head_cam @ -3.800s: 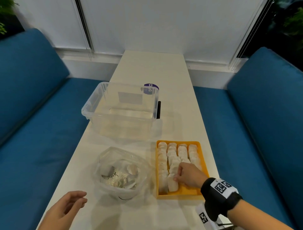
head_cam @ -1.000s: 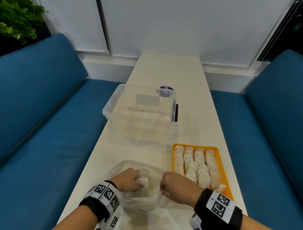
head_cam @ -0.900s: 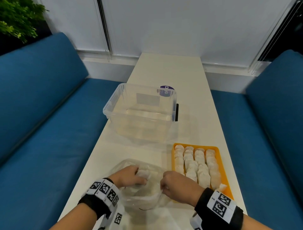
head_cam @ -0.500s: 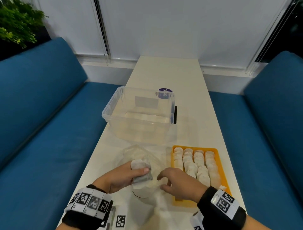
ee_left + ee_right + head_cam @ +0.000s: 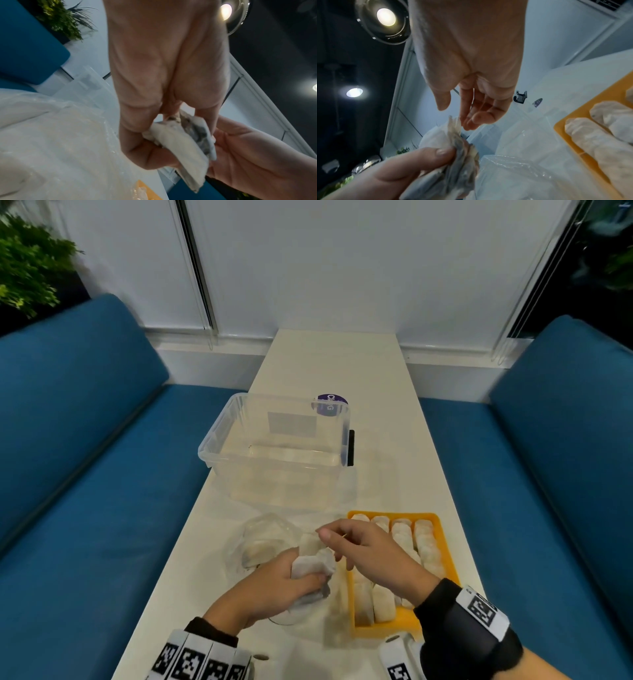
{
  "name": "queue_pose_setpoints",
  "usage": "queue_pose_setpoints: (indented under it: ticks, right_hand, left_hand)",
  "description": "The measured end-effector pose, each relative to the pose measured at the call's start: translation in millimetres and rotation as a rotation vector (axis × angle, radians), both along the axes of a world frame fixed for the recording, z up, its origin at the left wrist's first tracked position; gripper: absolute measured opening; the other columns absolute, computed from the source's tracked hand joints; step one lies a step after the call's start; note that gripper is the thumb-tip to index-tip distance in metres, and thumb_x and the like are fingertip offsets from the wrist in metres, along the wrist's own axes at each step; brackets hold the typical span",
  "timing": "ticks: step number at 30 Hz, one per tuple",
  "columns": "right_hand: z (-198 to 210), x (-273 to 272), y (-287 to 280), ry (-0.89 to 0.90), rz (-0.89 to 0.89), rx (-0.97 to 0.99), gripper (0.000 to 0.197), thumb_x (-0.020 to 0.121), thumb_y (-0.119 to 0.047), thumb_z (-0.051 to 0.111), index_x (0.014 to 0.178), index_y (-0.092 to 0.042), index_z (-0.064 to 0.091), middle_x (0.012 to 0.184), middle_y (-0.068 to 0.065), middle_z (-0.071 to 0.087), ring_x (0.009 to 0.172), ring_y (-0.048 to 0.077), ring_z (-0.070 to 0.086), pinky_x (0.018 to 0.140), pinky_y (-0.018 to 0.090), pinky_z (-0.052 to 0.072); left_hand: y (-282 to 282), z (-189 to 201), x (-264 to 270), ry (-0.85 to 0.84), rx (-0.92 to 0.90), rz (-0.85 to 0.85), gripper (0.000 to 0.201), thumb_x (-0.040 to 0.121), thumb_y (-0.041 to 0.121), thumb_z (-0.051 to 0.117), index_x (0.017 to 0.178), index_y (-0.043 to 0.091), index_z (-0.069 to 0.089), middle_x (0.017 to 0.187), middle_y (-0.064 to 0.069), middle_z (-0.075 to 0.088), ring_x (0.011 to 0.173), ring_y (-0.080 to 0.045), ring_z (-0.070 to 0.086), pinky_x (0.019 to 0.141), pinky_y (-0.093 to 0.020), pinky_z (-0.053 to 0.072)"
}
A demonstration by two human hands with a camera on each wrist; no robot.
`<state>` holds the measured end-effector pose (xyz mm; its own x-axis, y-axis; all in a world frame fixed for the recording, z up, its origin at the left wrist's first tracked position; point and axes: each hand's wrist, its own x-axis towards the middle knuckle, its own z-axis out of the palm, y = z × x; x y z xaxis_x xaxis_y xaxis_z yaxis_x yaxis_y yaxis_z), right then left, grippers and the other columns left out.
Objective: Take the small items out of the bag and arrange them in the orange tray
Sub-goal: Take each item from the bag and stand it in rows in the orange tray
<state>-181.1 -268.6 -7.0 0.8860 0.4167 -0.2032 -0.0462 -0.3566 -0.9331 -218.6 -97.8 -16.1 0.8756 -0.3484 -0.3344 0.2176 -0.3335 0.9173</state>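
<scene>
While two blue sofas (image 5: 85, 474) flank the one white table (image 5: 342, 371), a single clear bin (image 5: 277, 446) stands on it beyond the orange tray (image 5: 442, 546), which holds four rows of white packets (image 5: 424, 542). Left of the tray lies one clear bag (image 5: 263, 539); between bag and tray the left hand (image 5: 270, 587) clenches a bunch of packets (image 5: 311, 568), and just above them the right hand (image 5: 373, 556) hangs with loose fingers, grasping nothing.

Clear plastic tub (image 5: 277, 446) w/ purple sticker (image 5: 329, 405) sits mid-worktop (image 5: 329, 364), black latch at its 3 o'clock side. Blue sofas (image 5: 78, 446) at 9 & 3 o'clock. Green plant (image 5: 27, 265) at 10 o'clock. Ceiling lamps (image 5: 386, 16) lit.
</scene>
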Motion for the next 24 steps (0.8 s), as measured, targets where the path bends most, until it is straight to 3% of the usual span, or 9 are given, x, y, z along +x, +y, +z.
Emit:
queue_pose_setpoints:
  ticks: [2,4,9,11,14,15,17,20,24]
  right_hand:
    - [-0.4,0.3,-0.3,0.036,-0.016,0.045,0.017,0.09,-0.028,0.061,0.098,-0.017,0.07,0.083,-0.006,0.065,0.07,0.004,0.055,0.061,0.019,0.045]
    - [-0.3,0.3,-1.7,0.074,-0.052,0.122,0.011,0.087,-0.022,0.065,0.093,-0.013,0.069,0.08,0.0,0.064,0.069,0.006,0.056,0.059,0.018,0.047]
    - [-1.7,-1.2,0.0,0.124,-0.16,0.259,0.006,0.087,-0.01,0.064,0.088,-0.006,0.06,0.074,0.005,0.059,0.061,0.008,0.059,0.055,0.021,0.051]
    - [-3.1,-2.5,2.8,0.093,-0.183,0.227,0.007,0.088,-0.011,0.064,0.086,-0.008,0.058,0.074,0.005,0.057,0.063,0.015,0.059,0.054,0.023,0.052]
    - [-6.7,-4.3,7.0,0.076,-0.203,0.192,0.007,0.088,-0.013,0.063,0.085,-0.01,0.057,0.073,0.001,0.056,0.063,0.022,0.058,0.059,0.034,0.052]
    - [-7.9,-4.8,7.9,0.084,-0.202,0.199,0.007,0.089,-0.014,0.063,0.085,-0.01,0.057,0.074,0.002,0.055,0.063,0.024,0.058,0.062,0.039,0.053]
    - [-8.6,-5.5,9.5,0.114,-0.195,0.243,0.007,0.09,-0.013,0.061,0.087,-0.008,0.056,0.078,0.006,0.054,0.066,0.022,0.059,0.065,0.042,0.055]
    - [-5.7,-5.4,7.5,0.118,-0.199,0.275,0.007,0.091,-0.012,0.059,0.09,-0.006,0.055,0.077,0.005,0.055,0.065,0.014,0.061,0.061,0.028,0.055]
    - [-3.0,-3.7,-2.7,0.044,-0.2,0.233,0.006,0.091,-0.013,0.059,0.09,-0.008,0.057,0.073,0.001,0.057,0.063,0.006,0.057,0.058,0.019,0.049]
  left_hand:
    - [-1.2,0.2,0.5,-0.024,0.028,-0.022,0.015,0.084,0.03,0.059,0.094,0.041,0.062,0.092,0.011,0.072,0.093,-0.002,0.065,0.086,-0.021,0.049]
    - [-1.6,-3.1,0.8,-0.005,0.015,-0.022,0.02,0.076,0.033,0.06,0.095,0.04,0.062,0.094,0.009,0.072,0.097,-0.009,0.065,0.091,-0.028,0.049]
    - [-10.2,-8.4,-0.5,0.223,-0.321,0.094,0.029,0.083,0.01,0.066,0.111,0.008,0.057,0.088,-0.002,0.073,0.085,-0.009,0.068,0.072,-0.018,0.051]
    - [-13.2,-7.5,-3.2,0.297,-0.424,0.126,0.041,0.078,0.022,0.067,0.113,0.004,0.056,0.086,-0.004,0.071,0.081,-0.008,0.068,0.066,-0.017,0.051]
    - [-16.3,-8.2,-6.1,0.345,-0.49,0.181,0.055,0.058,0.053,0.071,0.099,0.018,0.067,0.088,-0.002,0.073,0.081,-0.008,0.069,0.065,-0.019,0.053]
    - [-17.1,-7.9,-5.8,0.351,-0.477,0.194,0.053,0.058,0.058,0.067,0.095,0.02,0.068,0.086,-0.002,0.072,0.079,-0.007,0.068,0.065,-0.02,0.051]
    - [-18.7,-6.9,-3.4,0.369,-0.437,0.231,0.044,0.07,0.053,0.058,0.094,0.016,0.064,0.084,-0.007,0.068,0.072,-0.006,0.065,0.065,-0.021,0.045]
    - [-17.6,-4.8,-1.8,0.375,-0.444,0.274,0.033,0.076,0.039,0.058,0.091,0.01,0.055,0.086,-0.016,0.055,0.065,-0.006,0.064,0.064,-0.024,0.035]
    - [-14.3,-4.5,-2.5,0.361,-0.438,0.266,0.022,0.079,0.03,0.058,0.084,0.009,0.053,0.074,-0.006,0.065,0.073,-0.011,0.059,0.063,-0.025,0.031]
